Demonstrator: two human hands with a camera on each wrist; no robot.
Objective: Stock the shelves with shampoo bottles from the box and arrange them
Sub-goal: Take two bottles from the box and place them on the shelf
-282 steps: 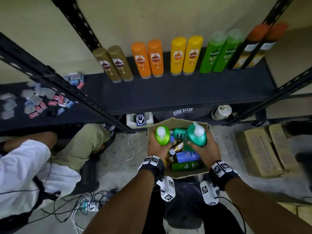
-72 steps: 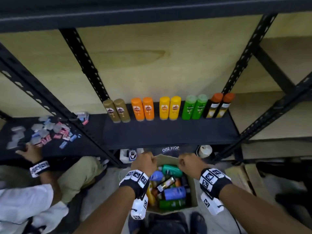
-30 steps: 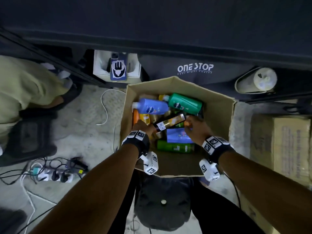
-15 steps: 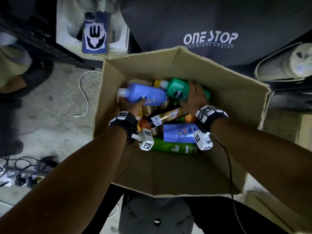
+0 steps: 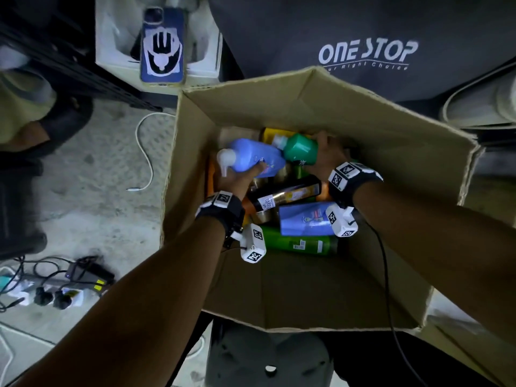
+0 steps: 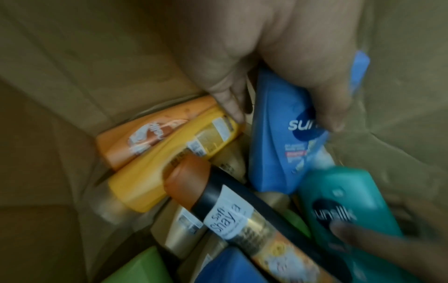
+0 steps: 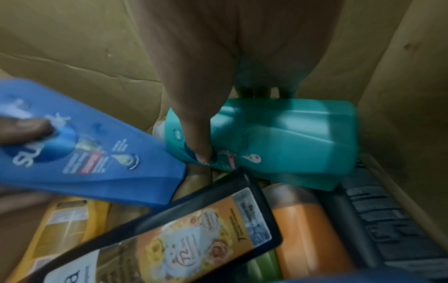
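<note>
The open cardboard box [image 5: 391, 152] stands on the floor below me, with several shampoo bottles lying inside. My left hand [image 5: 240, 180] grips a blue pump bottle [image 5: 254, 157] [image 6: 286, 134] [image 7: 92, 153] raised at the box's far left. My right hand [image 5: 326, 155] grips a teal pump bottle [image 5: 300, 149] [image 7: 278, 137] [image 6: 344, 204] beside it. Beneath them lie a black-and-gold bottle [image 5: 284, 195] [image 6: 242, 216] [image 7: 169, 239], a second blue bottle [image 5: 304, 222], a green one [image 5: 298, 243], plus orange [image 6: 150, 132] and yellow [image 6: 174, 162] bottles.
A dark "ONE STOP" panel [image 5: 368, 53] stands behind the box. A phone [image 5: 163, 48] rests on a white holder at the upper left. A white cable [image 5: 145, 155] and a power strip [image 5: 53, 289] lie on the concrete floor to the left. Another person's leg [image 5: 19, 107] is at far left.
Both hands went down from the shelf into the box. In the last half second each closed round a pump bottle and lifted it, tipping the blue and teal bottles up.
</note>
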